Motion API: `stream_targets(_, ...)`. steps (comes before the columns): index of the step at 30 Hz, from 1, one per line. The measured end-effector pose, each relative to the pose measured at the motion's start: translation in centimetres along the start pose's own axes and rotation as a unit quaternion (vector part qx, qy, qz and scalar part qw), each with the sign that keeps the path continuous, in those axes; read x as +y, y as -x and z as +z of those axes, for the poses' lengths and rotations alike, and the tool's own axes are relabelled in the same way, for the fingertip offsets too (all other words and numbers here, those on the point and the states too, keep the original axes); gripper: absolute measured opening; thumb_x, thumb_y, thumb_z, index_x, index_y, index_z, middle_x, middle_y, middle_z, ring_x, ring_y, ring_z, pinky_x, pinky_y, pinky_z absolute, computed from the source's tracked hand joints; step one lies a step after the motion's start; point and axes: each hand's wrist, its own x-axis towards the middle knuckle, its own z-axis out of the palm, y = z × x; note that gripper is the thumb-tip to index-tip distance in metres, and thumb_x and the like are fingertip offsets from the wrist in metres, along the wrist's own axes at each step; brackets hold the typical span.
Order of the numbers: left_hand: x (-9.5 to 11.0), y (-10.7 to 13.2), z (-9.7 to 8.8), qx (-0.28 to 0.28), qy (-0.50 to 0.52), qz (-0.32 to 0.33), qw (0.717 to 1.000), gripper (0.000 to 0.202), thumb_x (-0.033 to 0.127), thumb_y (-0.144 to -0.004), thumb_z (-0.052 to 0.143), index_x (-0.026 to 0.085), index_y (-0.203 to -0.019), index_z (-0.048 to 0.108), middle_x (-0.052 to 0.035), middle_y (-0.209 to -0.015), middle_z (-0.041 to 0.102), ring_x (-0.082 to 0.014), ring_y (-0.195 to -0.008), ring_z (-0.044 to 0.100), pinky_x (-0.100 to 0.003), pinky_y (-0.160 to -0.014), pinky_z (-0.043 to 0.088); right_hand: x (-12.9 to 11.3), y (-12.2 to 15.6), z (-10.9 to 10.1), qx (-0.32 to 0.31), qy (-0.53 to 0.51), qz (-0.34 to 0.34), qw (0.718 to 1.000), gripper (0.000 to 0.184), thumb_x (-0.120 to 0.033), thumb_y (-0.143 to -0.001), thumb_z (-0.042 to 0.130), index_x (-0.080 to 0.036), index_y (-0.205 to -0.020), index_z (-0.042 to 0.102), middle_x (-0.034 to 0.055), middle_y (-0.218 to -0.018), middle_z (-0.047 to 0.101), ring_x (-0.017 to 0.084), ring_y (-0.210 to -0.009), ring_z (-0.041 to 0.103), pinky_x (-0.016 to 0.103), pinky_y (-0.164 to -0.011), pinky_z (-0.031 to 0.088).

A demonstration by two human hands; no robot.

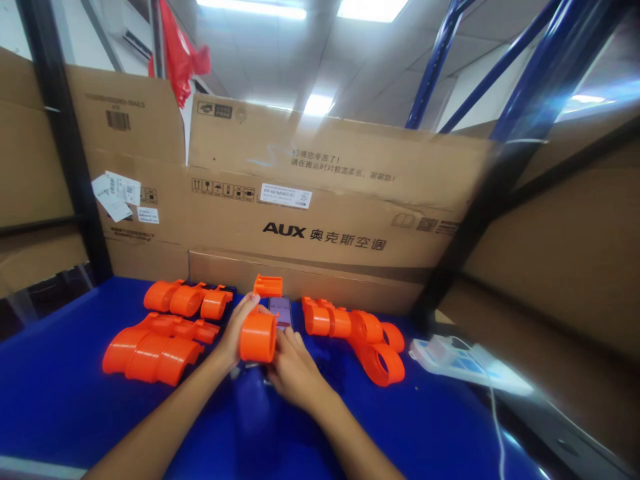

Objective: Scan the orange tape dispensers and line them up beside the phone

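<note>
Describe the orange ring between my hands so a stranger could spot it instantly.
Find the cardboard panel marked AUX, then look down to the blue table. Between the left hand and the right hand is the orange ring. Other orange rings lie grouped on either side; only this one sits between the hands.

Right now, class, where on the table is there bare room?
Bare: near left, between left orange pieces and left forearm; near right, between right forearm and power strip. Crowded: the middle, with left hand, right hand, held orange piece and phone.

Metal posts (63, 143) and cardboard walls (230, 230) around a table (45, 393) suggest a workshop.
</note>
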Motion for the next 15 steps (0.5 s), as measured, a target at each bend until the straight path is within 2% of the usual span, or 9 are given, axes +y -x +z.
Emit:
stream_targets(3, 0.1, 0.1, 0.0, -0.013, -0.013, 0.009, 1.000, 0.038, 0.050, -0.071, 0.076, 0.017, -0.072, 0.057, 0.0005, -0.060, 0.063, -0.0128, -0.047, 0.057, -0.024, -0.050, 0.045, 0.6, 0.3, -0.4, 0.046, -0.063, 0.017, 0.997, 0.016, -0.019, -0.082, 0.061, -0.019, -0.098, 0.064, 0.0081, -0.104, 0.059, 0.024, -0.095, 0.049, 0.036, -0.082, 0.040)
stream_targets(5, 0.1, 0.3, 0.2, -0.024, -0.016, 0.020, 0.999, 0.037, 0.048, -0.072, 0.076, 0.018, -0.080, 0.057, 0.0014, -0.062, 0.064, -0.0134, -0.049, 0.058, -0.025, -0.051, 0.046, 1.4, 0.6, -0.8, 0.108, -0.138, 0.064, 0.982, 0.007, -0.017, -0.081, 0.058, -0.020, -0.087, 0.060, 0.0056, -0.093, 0.061, 0.022, -0.089, 0.053, 0.034, -0.079, 0.042)
stream_targets(6, 0.0, 0.5, 0.3, -0.031, -0.020, 0.025, 0.999, 0.036, 0.046, -0.073, 0.076, 0.019, -0.086, 0.057, 0.0018, -0.063, 0.064, -0.0138, -0.049, 0.058, -0.025, -0.051, 0.046, 1.9, 0.8, -1.0, 0.146, -0.188, 0.096, 0.966, 0.004, -0.017, -0.082, 0.056, -0.020, -0.082, 0.057, 0.0042, -0.087, 0.062, 0.021, -0.085, 0.056, 0.033, -0.076, 0.044)
stream_targets(8, 0.0, 0.9, 0.5, -0.046, -0.033, 0.030, 0.998, 0.037, 0.043, -0.075, 0.074, 0.020, -0.098, 0.056, 0.0021, -0.066, 0.066, -0.0145, -0.050, 0.059, -0.024, -0.050, 0.045, 2.9, 1.0, -1.5, 0.213, -0.306, 0.154, 0.915, 0.008, -0.021, -0.086, 0.053, -0.022, -0.078, 0.052, 0.0020, -0.078, 0.064, 0.020, -0.076, 0.060, 0.031, -0.071, 0.046)
stream_targets(11, -0.2, 1.5, 0.9, -0.065, -0.068, 0.029, 0.995, 0.040, 0.040, -0.078, 0.071, 0.021, -0.109, 0.054, 0.0008, -0.070, 0.069, -0.0153, -0.055, 0.062, -0.024, -0.054, 0.046, 4.1, 1.2, -2.1, 0.287, -0.430, 0.191, 0.834, 0.015, -0.034, -0.091, 0.055, -0.022, -0.082, 0.053, 0.0003, -0.071, 0.066, 0.018, -0.067, 0.063, 0.029, -0.065, 0.048)
stream_targets(13, -0.4, 1.9, 1.1, -0.087, -0.099, 0.019, 0.991, 0.043, 0.039, -0.078, 0.071, 0.021, -0.113, 0.053, -0.0007, -0.073, 0.071, -0.0161, -0.060, 0.063, -0.024, -0.058, 0.047, 4.4, 1.3, -2.6, 0.327, -0.454, 0.210, 0.802, 0.021, -0.042, -0.091, 0.058, -0.021, -0.086, 0.058, -0.0005, -0.068, 0.065, 0.017, -0.063, 0.062, 0.028, -0.062, 0.047)
stream_targets(15, -0.5, 2.3, 1.3, -0.115, -0.132, 0.007, 0.984, 0.047, 0.041, -0.079, 0.071, 0.021, -0.117, 0.051, -0.0022, -0.075, 0.073, -0.0172, -0.064, 0.064, -0.025, -0.061, 0.047, 4.3, 1.3, -3.0, 0.349, -0.460, 0.223, 0.785, 0.027, -0.047, -0.090, 0.061, -0.020, -0.093, 0.064, 0.0004, -0.070, 0.067, 0.017, -0.064, 0.062, 0.028, -0.061, 0.048)
